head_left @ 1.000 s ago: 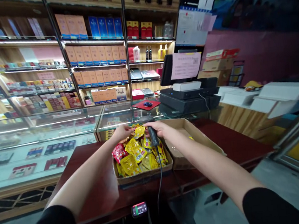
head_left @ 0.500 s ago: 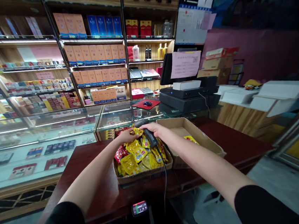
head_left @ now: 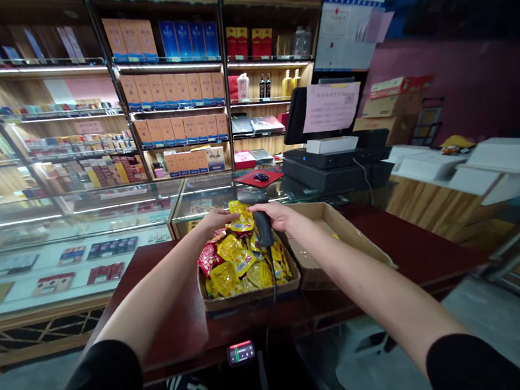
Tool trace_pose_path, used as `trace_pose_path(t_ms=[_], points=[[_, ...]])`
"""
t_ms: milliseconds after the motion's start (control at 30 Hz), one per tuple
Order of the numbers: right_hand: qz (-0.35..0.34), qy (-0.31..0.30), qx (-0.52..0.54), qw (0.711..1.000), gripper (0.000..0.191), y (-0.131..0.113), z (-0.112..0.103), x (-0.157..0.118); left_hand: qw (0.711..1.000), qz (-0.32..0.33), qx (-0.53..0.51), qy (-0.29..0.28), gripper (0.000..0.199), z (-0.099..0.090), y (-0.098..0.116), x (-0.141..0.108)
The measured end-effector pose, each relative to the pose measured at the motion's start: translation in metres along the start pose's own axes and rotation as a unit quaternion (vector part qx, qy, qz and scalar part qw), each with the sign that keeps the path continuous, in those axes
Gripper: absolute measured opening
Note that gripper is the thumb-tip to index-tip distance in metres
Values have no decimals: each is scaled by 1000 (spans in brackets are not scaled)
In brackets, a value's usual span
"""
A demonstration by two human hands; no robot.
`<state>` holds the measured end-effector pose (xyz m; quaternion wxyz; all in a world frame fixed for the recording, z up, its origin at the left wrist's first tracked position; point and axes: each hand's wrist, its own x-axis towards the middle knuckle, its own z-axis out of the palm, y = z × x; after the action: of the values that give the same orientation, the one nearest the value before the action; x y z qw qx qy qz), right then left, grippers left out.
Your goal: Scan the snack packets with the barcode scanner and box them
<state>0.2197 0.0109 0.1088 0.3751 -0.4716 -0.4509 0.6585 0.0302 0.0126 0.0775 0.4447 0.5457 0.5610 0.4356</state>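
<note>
at frame centre, the left hand point(head_left: 216, 220) pinches a yellow packet point(head_left: 242, 218); the right hand point(head_left: 281, 215) is curled around a scanner point(head_left: 264, 228).

Left grip point(head_left: 216, 219) holds a yellow packet point(head_left: 243, 220), right grip point(head_left: 279, 216) a black scanner point(head_left: 264, 229).

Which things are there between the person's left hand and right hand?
The head view shows a yellow packet, held by the left hand, and a dark corded scanner, held by the right hand.
</note>
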Motion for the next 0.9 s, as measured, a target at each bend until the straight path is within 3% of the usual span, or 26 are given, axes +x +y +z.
trace_pose_path(t_ms=[167,300,433,700,900], points=[[-75,-22,28,997,5,2,8,-26,993,-31,-91,-62,35,-13,12,-20],[-116,14,18,993,10,4,17,-41,990,-78,-117,-28,38,-19,11,-25],[-111,3,-24,994,17,15,27,-54,988,-90,-124,27,38,-16,4,-17],[-96,-16,-26,995,21,59,41,-79,984,-75,-162,11,35,0,0,-8],[-92,17,-22,995,32,88,52,-90,980,-99,-169,23,40,8,-2,-8]])
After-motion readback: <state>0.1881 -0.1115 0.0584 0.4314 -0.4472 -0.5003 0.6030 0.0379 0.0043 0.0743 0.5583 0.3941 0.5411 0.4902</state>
